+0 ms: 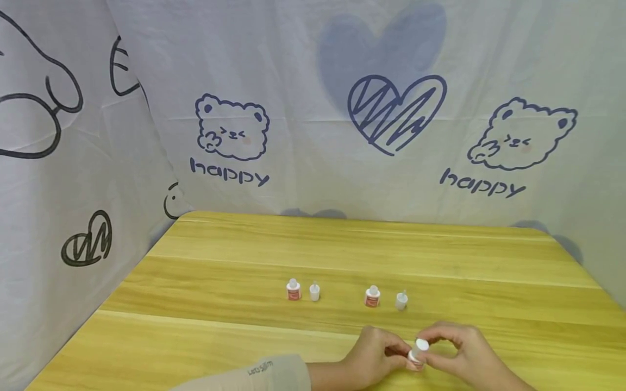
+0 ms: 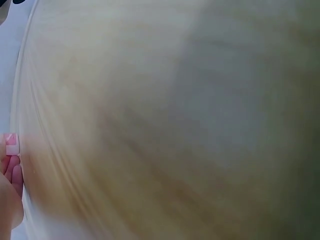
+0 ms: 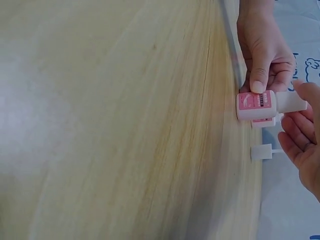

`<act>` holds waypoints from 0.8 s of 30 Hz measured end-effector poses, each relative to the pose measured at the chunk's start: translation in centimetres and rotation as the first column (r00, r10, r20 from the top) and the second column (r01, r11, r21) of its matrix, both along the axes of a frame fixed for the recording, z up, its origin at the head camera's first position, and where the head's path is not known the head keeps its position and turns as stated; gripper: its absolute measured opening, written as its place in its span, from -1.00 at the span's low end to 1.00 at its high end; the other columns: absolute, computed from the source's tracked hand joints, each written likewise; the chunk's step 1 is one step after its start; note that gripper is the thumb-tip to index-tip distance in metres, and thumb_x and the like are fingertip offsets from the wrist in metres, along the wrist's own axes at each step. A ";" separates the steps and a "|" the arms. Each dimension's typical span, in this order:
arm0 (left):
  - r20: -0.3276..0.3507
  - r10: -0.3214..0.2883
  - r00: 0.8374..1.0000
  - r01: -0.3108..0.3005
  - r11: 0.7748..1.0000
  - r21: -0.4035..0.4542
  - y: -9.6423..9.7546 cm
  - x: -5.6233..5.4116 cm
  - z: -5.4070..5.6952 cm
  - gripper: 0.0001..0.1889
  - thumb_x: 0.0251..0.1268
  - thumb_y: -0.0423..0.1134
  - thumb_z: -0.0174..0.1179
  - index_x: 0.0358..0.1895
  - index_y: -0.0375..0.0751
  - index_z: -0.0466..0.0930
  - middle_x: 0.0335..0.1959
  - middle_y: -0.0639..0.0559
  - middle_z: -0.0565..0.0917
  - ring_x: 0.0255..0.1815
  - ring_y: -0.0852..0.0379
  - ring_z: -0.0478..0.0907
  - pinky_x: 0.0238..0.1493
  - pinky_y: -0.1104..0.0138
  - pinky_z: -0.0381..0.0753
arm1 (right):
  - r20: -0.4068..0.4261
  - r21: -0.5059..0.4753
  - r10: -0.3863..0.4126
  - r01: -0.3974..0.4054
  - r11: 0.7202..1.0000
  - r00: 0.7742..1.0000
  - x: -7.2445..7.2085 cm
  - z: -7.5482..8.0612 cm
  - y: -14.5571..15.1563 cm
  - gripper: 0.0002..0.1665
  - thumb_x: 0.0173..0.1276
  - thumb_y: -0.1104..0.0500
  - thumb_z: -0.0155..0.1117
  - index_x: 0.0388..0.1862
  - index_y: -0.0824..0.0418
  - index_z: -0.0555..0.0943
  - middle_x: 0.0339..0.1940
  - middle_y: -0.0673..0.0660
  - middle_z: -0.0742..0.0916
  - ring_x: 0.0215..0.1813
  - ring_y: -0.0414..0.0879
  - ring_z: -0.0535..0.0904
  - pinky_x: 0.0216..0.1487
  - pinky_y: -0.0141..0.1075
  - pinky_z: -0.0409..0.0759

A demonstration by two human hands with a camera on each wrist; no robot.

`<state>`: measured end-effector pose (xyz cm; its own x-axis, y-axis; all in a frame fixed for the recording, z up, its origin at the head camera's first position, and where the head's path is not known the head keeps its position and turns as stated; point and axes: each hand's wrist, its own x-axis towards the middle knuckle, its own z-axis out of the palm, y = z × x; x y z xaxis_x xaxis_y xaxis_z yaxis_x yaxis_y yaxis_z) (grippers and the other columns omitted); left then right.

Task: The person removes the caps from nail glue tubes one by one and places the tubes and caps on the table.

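Observation:
A small white bottle (image 3: 256,105) with a pink label stands on the table near its front edge, a white cap (image 3: 292,102) seated over its neck. My left hand (image 1: 371,355) pinches the bottle's body between thumb and fingers. From the other side my right hand (image 1: 462,350) holds the cap, thumb and fingertips against it. In the left wrist view just a piece of the pink label (image 2: 11,140) and part of the left hand (image 2: 10,192) show at the left edge. The label's print is too small to read.
Farther back on the wooden table (image 1: 220,271) stand two uncapped bottles, a left one (image 1: 293,291) and a right one (image 1: 372,298). Beside each is its white cap, left (image 1: 314,293) and right (image 1: 401,301), thin applicator pointing up. Printed cloth (image 1: 303,136) hangs behind.

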<state>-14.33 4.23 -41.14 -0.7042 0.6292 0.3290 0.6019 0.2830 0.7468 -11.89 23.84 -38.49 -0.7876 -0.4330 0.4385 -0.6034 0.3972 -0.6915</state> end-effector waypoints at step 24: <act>0.036 -0.073 0.997 0.071 0.995 0.075 -0.1 -0.1 -0.5 -0.84 0.10 -0.31 0.32 -0.26 -0.30 0.70 -0.33 -0.02 0.75 -0.34 0.39 0.66 -0.34 0.74 0.51 | -0.037 0.002 -0.089 0.089 0.996 0.995 0.2 -0.2 -0.8 -0.79 0.01 0.39 0.41 -0.37 0.15 0.66 -0.41 -0.15 0.72 -0.33 -0.41 0.58 -0.26 -0.50 0.56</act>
<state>-14.42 4.12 -41.62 -0.6708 0.6538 0.3500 0.5893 0.1835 0.7868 -11.74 23.06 -38.67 -0.8062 -0.3637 0.4666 -0.5907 0.4526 -0.6679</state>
